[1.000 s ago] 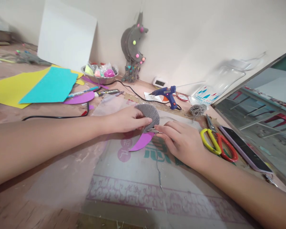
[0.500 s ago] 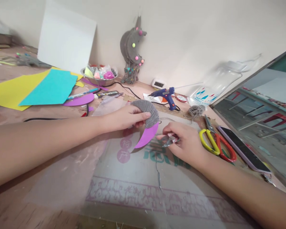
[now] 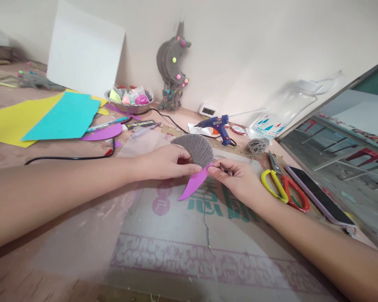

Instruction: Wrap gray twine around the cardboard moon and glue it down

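A purple crescent [image 3: 192,184], its upper part wrapped in grey yarn [image 3: 198,147], is held above the plastic-covered work surface. My left hand [image 3: 164,161] grips its inner curve, with the thumb near where the yarn wrapping ends. From the right, my right hand [image 3: 234,178] pinches the crescent's outer edge at that same border. A small dark, shiny object [image 3: 226,169] sits among the right hand's fingers; its kind is unclear. The crescent's lower tip is bare purple and points down to the left.
Behind the hands lies a blue glue gun [image 3: 219,126], near a ball of grey yarn [image 3: 258,146]. Scissors [image 3: 279,180] and a phone [image 3: 319,195] are on the right. Coloured sheets [image 3: 58,115], a bowl [image 3: 130,107] and a black cable [image 3: 72,158] lie left. A finished-looking crescent ornament [image 3: 171,61] hangs on the wall.
My right hand has moved left and upward from beside the crescent and now pinches its edge. My left thumb has shifted lower, and the crescent has turned slightly.
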Available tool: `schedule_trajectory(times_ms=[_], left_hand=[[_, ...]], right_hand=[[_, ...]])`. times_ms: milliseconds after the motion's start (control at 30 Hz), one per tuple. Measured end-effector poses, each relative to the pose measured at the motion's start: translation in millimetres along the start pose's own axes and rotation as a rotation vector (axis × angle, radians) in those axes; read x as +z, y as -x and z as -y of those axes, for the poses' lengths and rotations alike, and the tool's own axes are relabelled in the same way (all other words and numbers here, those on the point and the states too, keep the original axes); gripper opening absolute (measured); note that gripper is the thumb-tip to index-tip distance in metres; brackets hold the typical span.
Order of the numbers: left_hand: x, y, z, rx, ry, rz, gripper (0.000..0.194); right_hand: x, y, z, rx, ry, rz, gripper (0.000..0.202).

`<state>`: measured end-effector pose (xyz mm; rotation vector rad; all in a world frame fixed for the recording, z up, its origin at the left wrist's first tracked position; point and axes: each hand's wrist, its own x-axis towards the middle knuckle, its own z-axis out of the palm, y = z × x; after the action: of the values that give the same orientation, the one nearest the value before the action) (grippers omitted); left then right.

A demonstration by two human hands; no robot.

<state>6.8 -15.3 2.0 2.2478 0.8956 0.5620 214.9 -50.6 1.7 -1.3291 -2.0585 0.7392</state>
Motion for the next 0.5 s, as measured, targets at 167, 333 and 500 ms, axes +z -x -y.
schedule_trajectory(times_ms=[167,333,500], left_hand=[[-1.8,2.1,-1.1,-0.064,0.071,0.088,0.033],[-3.7,1.6,1.9,-0.108,0.126,0.147,0.027],[-4.7,-0.3,1.7,-0.066,0.063,0.124,0.023]], right_hand=[[1.0,-0.1,0.9,0.042,-0.016,0.007,0.021],[2.6,0.6,3.3,0.067,-0.007,0.008,0.021],[3.3,0.8,6.5,0.082,-0.021,0.004,0.019]])
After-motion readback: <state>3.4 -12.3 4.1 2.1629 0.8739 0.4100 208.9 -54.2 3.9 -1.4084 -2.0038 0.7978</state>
